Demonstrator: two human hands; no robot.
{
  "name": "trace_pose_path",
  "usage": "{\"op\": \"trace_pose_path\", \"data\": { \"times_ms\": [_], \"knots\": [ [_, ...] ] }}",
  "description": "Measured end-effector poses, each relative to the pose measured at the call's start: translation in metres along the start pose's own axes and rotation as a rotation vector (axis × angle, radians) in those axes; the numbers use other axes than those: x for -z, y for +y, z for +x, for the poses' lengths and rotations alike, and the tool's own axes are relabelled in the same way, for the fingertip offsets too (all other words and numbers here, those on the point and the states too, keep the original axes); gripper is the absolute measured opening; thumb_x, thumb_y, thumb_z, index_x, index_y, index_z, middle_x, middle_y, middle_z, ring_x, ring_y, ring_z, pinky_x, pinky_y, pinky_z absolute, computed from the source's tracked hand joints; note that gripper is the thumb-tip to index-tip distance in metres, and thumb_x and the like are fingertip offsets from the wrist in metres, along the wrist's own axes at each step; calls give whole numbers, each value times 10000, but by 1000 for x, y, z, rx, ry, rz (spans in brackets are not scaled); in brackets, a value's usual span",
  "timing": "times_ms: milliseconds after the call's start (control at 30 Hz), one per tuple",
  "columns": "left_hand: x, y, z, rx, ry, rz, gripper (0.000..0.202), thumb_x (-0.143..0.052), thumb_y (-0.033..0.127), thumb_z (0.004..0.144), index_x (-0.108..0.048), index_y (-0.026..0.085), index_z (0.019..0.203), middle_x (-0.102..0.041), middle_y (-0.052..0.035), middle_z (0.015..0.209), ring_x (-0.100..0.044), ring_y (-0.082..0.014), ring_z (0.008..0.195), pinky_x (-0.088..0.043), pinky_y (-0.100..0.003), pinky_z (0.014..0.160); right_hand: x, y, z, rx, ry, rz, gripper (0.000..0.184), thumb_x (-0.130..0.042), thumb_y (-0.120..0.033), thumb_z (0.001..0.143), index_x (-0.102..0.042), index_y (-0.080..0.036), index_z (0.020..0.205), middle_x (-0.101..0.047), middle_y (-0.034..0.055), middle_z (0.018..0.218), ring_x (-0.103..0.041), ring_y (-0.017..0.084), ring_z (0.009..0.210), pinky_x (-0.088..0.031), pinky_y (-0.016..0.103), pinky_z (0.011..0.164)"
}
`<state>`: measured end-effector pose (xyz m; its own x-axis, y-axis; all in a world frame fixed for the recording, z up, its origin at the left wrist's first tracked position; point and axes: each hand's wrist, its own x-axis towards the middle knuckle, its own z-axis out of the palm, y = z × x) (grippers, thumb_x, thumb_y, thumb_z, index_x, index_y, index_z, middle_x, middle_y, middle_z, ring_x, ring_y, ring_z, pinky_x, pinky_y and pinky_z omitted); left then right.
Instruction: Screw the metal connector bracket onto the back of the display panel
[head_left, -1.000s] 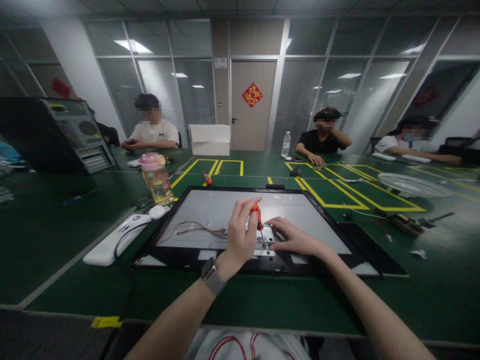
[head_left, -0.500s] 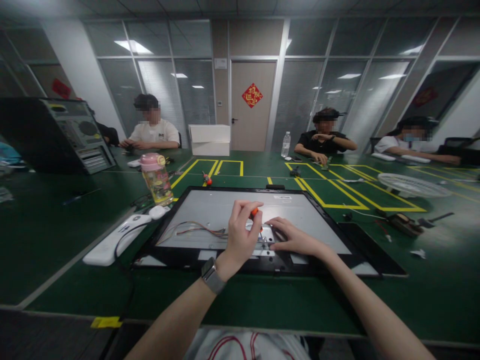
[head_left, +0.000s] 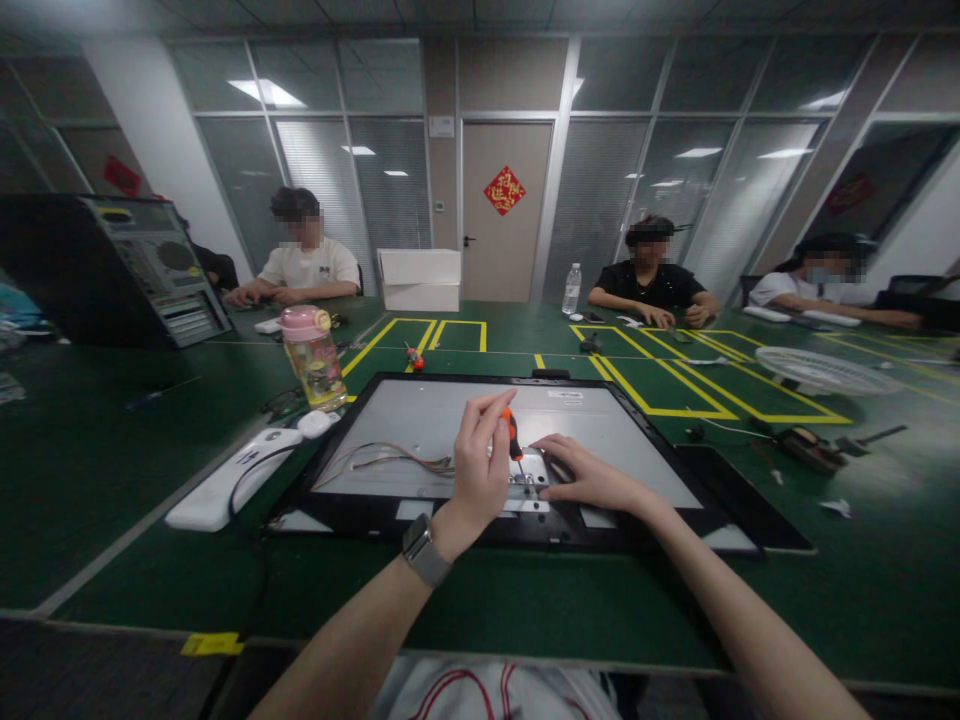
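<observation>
A flat display panel with a black frame lies back side up on the green table before me. In my left hand is a screwdriver with an orange and black handle; the fingers lie along the handle and its shaft points down. Its tip meets a small metal bracket near the panel's front edge, though the exact contact point is too small to see. My right hand grips the bracket's right side, thumb in front and fingers behind. Thin coloured wires run leftward from under my left hand.
Left of the panel are a white power strip with a black cable and a pink-lidded bottle. A black slab lies at its right. Farther off stand a computer case and a white box. Several people sit across the table.
My left fingers have straightened and shifted on the handle, so more of the screwdriver shows. My right hand stays in place. Across the table, a person in black has lowered a raised hand.
</observation>
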<state>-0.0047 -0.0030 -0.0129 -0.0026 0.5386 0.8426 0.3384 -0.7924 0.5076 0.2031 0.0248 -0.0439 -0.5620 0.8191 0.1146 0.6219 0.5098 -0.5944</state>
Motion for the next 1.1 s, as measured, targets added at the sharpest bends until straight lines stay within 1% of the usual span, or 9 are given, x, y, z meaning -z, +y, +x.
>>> {"op": "trace_pose_path", "data": {
  "times_ms": [200,433,567,700,767,833,967,1100],
  "knots": [
    [0,1,1,0,-3,-6,320,-369,191,966,-567,187,1218,-561,-80,1032,-554,-163,927,-475,-299,814,-1,4,0,1,2,1,627,-697,-461,751,-491,-225,1294,-475,98,1293,-447,288,1213,-347,453,1066],
    [0,2,2,-8,-6,3,313,-374,183,966,-568,194,1211,-570,-76,1022,-558,-159,916,-477,-290,803,-1,2,0,6,2,-2,629,-695,-468,753,-493,-213,1292,-482,101,1282,-450,290,1207,-354,439,1061],
    [0,1,3,-17,-5,10,302,-411,171,956,-552,196,1222,-576,-76,1045,-555,-159,951,-476,-296,827,-1,1,0,2,-2,0,626,-693,-467,754,-493,-210,1289,-477,104,1286,-449,290,1208,-350,442,1063],
    [-1,2,3,-16,13,13,232,-504,203,922,-600,201,1134,-574,-58,978,-561,-153,879,-489,-287,780,0,-1,-1,1,-5,-3,621,-693,-451,756,-491,-204,1289,-480,107,1276,-450,288,1202,-353,433,1060],
    [-1,2,3,-11,19,15,211,-519,222,916,-619,201,1100,-557,-50,949,-560,-147,846,-492,-286,771,1,-2,0,1,-4,-3,615,-692,-442,759,-492,-196,1286,-483,109,1269,-451,286,1198,-357,426,1057],
    [0,3,2,-11,14,7,238,-471,223,936,-613,197,1125,-558,-64,984,-566,-154,886,-492,-295,796,1,-1,0,10,-1,-5,608,-692,-437,760,-495,-191,1280,-485,110,1265,-450,282,1196,-357,421,1057],
    [1,2,1,-24,-14,-20,319,-354,190,968,-569,181,1203,-596,-100,1137,-566,-187,1058,-475,-345,906,-1,2,0,14,4,-8,613,-692,-449,758,-494,-198,1281,-484,104,1265,-451,280,1194,-352,428,1060],
    [0,2,2,9,-19,-27,302,-365,174,965,-584,181,1173,-640,-95,1122,-597,-183,1040,-482,-348,906,-2,4,0,9,6,-1,620,-689,-453,758,-487,-210,1292,-483,98,1270,-449,283,1200,-348,434,1063]
  ]
}}
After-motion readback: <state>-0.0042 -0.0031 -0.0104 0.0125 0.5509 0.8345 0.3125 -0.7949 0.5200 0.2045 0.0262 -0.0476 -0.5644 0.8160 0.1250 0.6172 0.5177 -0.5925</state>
